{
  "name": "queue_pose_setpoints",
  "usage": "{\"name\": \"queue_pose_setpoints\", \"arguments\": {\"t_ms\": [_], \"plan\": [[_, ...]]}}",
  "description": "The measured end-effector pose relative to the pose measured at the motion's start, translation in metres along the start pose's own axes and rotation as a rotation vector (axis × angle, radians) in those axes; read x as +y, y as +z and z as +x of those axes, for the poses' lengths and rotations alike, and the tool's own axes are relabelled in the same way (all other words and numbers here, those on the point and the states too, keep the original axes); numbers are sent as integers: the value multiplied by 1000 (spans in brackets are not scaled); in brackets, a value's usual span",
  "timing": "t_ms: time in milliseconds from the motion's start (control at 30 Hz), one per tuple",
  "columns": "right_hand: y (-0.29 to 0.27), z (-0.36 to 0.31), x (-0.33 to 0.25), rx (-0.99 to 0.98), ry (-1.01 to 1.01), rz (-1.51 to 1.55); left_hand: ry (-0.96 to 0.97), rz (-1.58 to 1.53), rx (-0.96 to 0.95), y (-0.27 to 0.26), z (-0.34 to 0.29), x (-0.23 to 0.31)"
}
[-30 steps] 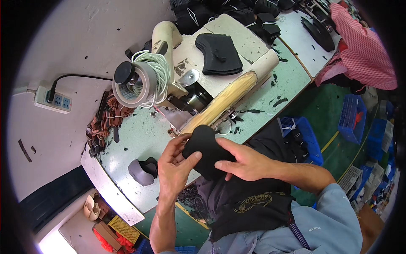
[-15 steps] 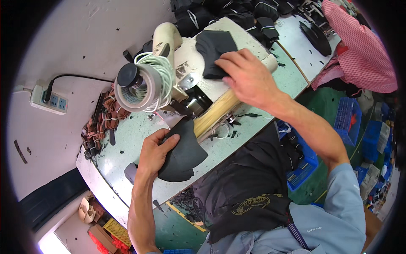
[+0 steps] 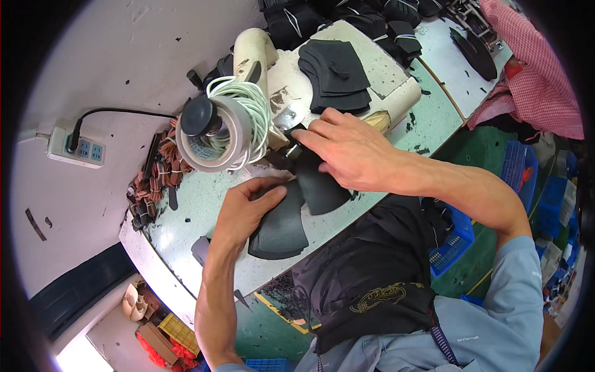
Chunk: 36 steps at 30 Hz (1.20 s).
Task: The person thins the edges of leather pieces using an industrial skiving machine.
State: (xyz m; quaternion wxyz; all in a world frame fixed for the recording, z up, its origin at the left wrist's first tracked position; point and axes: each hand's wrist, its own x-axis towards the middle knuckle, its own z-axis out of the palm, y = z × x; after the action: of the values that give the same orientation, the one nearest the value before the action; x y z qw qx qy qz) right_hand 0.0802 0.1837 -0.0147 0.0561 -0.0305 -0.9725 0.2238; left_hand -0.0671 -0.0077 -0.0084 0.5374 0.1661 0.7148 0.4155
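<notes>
My left hand (image 3: 245,208) is closed on a small stack of curved black sheet pieces (image 3: 280,229), thumb on top, at the table's front. With my right hand (image 3: 350,149) I grip a single black sheet piece (image 3: 322,186), fingers at its far end, beside the working head of a cream-coloured bench machine (image 3: 390,77). The single piece lies just right of the stack, its near end spread over the table edge side. A pile of similar black pieces (image 3: 334,74) rests on the machine's flat top. My right hand hides part of the working head.
A coil of pale cord (image 3: 245,115) hangs on the machine around a round holder. Bundles of brown strips (image 3: 164,164) lie at the left, tied black bundles (image 3: 294,25) at the back. A power socket (image 3: 77,149) is on the wall. Blue baskets (image 3: 455,239) stand at right.
My right hand has come from the pile on the machine top to the working head, now gripping a single piece. My left hand stays on its stack. The whole view has shifted slightly.
</notes>
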Motion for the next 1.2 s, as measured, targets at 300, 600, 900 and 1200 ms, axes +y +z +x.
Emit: {"name": "queue_pose_setpoints", "arguments": {"t_ms": [300,600,900,1200], "plan": [[-35,0,13,-320,159,271,-100,-48,105,-10,-6,-9],[-7,-3,2,-27,60,81,-74,-89,54,-5,-7,-5],[-10,3,8,-147,-9,258,-2,-76,72,4,0,-4],[-35,8,12,-289,32,293,-136,187,183,-5,-3,-3]]}}
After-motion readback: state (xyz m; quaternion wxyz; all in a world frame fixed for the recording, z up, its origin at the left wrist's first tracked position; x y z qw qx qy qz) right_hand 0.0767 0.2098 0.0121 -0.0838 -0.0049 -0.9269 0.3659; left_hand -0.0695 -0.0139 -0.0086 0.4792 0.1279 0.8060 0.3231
